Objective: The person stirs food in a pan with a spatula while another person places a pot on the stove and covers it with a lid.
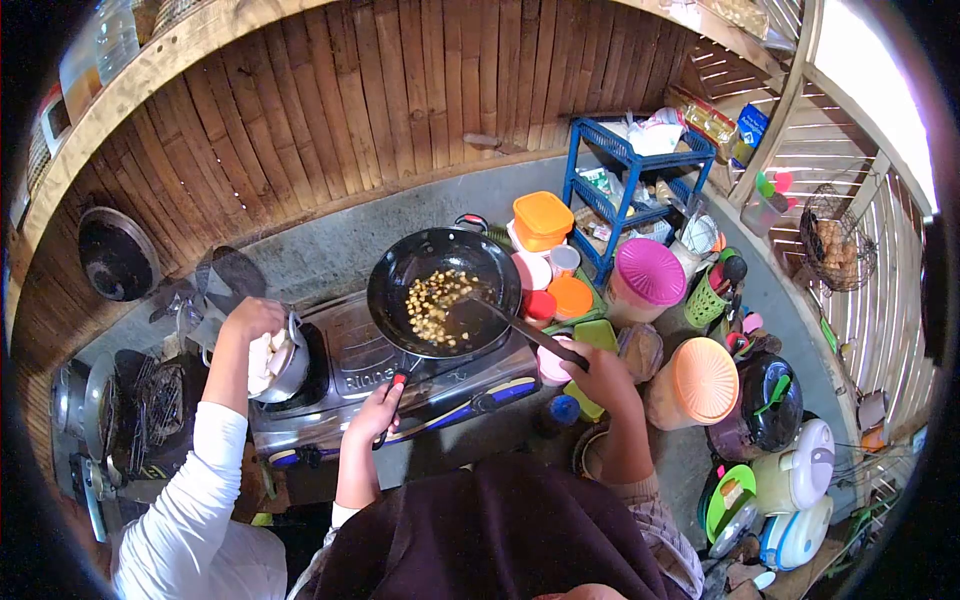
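Closed grips: left hand on wok handle, right hand on probable spatula; lidded tubs close alongside.

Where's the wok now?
Head view, centre: the black wok is on the gas stove, right of the silver pot, its handle in the wearer's left hand.

The round black wok sat on the stove, strewn with yellow and browned pieces; a dark spatula slanted into them.
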A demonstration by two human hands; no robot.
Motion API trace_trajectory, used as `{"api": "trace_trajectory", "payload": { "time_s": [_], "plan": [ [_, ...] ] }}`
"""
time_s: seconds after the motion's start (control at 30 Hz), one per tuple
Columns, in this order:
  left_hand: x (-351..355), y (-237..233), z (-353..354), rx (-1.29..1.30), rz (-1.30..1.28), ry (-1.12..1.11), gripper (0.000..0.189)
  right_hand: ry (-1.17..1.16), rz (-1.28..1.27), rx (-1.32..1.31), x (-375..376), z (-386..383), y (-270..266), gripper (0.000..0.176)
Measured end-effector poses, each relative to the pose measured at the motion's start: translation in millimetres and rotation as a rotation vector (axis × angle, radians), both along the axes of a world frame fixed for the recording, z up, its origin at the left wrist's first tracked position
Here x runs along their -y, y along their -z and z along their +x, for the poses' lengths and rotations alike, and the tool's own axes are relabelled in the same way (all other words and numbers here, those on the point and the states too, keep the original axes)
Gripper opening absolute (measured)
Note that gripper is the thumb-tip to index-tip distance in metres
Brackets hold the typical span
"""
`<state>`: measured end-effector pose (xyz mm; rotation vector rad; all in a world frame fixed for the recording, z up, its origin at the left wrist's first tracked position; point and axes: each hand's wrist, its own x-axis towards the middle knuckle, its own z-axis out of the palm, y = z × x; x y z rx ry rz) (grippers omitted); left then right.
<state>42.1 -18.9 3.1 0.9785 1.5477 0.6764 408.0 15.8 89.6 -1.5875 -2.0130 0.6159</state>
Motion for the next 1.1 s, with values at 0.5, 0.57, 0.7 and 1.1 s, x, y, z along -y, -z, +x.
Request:
{"api": "trace_trajectory", "payload": {
  "time_s": [0.5, 0.57, 0.7, 1.1],
  "plan": [
    [0.8, -6.3, 0.3, 0.015, -0.028, -0.024, 0.036, 0.009, 0.099, -0.147, -55.9, -68.2, 34.1, 0.038],
    [0.2, -3.9, -0.4, 0.002, -0.027, -0.017, 0.036, -0.002, 0.096, -0.158, -64.2, -73.6, 49.1, 0.038],
    [-1.2, 1.2, -3.3, -0.004, -0.018, -0.002, 0.036, -0.051, 0.114, -0.195, -64.3, -77.0, 53.9, 0.036],
    [-1.5, -4.5, -2.5, -0.050, 0.005, 0.031, 0.039, -0.134, 0.088, -0.216, -32.7, -48.4, 32.8, 0.036]
  ]
}}
